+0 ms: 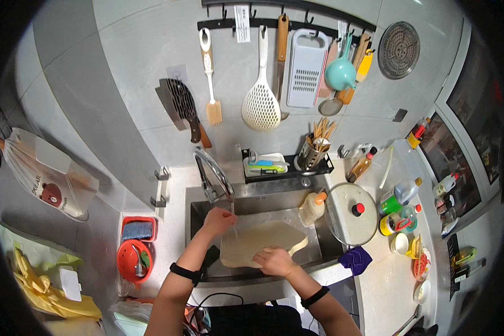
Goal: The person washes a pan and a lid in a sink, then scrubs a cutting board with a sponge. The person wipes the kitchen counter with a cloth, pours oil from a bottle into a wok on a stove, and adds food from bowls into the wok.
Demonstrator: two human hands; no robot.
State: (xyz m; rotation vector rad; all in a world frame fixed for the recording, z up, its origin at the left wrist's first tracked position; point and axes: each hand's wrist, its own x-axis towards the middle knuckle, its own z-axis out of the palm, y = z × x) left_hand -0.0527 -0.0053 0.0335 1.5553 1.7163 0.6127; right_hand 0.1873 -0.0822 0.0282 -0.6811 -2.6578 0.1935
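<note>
In the steel sink [329,239] lies a pale cutting board [256,235], its surface wet-looking. My right hand [273,261] is on the board's near edge, fingers pointing left; whether it grips or only rests there cannot be told. By the board's far left corner, my left hand [219,221] has its fingers curled beside a thin stream of water [235,222]. Its fingertips are too small to show whether they hold anything. Above that hand arches a chrome faucet [218,172], from which the water runs. A pump bottle [311,208] with an orange top stands in the sink's back right corner.
A glass lid [344,218] overlaps the sink's right rim, with a purple cloth [356,260] below it. Several bottles, including a large oil bottle [405,191], line the right counter. Left are a red colander [128,260] and a red tray [153,231]. Behind is a utensil rack [287,174].
</note>
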